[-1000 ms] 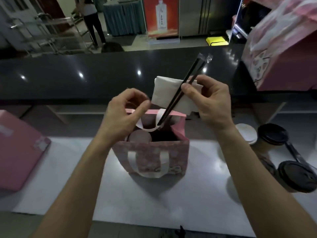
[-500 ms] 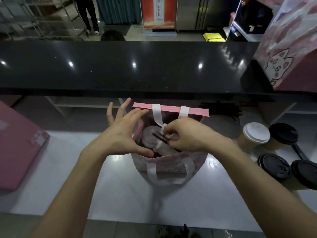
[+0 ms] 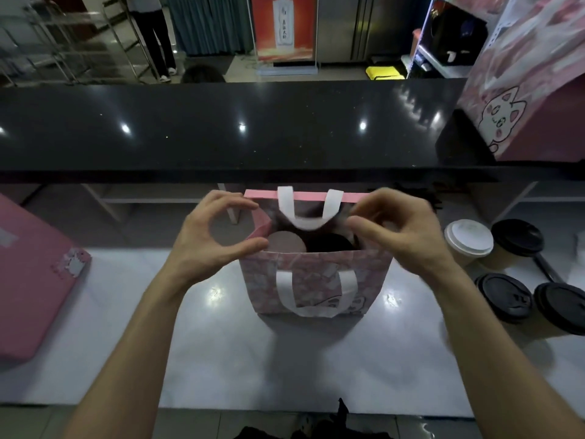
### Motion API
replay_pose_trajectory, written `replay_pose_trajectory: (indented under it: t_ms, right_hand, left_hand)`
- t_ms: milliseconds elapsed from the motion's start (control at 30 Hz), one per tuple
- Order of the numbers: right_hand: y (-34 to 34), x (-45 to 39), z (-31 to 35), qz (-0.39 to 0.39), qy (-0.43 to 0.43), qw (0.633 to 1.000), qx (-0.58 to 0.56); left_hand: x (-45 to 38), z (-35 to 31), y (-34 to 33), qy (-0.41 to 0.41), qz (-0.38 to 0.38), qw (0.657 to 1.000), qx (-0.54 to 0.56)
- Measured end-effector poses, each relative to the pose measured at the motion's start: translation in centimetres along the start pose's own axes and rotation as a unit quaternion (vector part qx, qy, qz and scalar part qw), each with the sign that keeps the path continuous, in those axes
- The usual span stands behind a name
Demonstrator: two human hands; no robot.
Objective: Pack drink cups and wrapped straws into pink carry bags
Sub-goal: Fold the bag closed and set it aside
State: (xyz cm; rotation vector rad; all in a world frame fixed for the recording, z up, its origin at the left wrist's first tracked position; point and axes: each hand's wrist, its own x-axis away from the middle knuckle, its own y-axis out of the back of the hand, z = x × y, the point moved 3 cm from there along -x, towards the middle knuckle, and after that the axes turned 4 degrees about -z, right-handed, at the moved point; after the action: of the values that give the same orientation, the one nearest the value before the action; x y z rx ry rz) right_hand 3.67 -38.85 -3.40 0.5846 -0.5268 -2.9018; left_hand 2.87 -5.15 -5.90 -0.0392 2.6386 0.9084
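Both your hands, left hand (image 3: 210,239) and right hand (image 3: 400,231), are pinching the pink bag (image 3: 311,274) rim, so you're closing up; next grab the white handles (image 3: 308,221).

No legible txt. Red poster (image 3: 285,26) w/ white bottle has vertical characters, too small to read. Black cup lid (image 3: 503,297) shows embossed marks, unreadable. Pink bag (image 3: 311,274): cartoon print only.

Dim, glare-spotted, wide-angle-warped, slightly blurred.
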Motion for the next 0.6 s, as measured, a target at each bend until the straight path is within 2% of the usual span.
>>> replay_pose_trajectory:
  t_ms: [67, 167, 300, 433, 600]
  right_hand:
    - [2.0, 1.6, -2.8, -0.031, -0.056, 0.998, -0.028]
    - [2.4, 3.3, -6.7, 0.075, -0.191, 0.979, 0.001]
    - [1.0, 2.2, -8.4, 0.154, -0.211, 0.964, 0.040]
    - [1.0, -0.1, -8.7, 0.167, -0.212, 0.962, 0.041]
    - [1.4, -0.8, -9.2, 0.097, -0.197, 0.975, 0.045]
  left_hand:
    - [0.5, 1.3, 0.1, 0.055, 0.043, 0.995, 0.064]
    - [0.9, 3.4, -0.9, 0.127, 0.153, 0.972, 0.124]
    - [0.0, 4.3, -2.9, 0.134, 0.233, 0.957, 0.109]
    - [-2.3, 4.3, -3.3, 0.141, 0.222, 0.958, 0.114]
    - [-2.8, 4.7, -3.3, 0.136, 0.136, 0.977, 0.090]
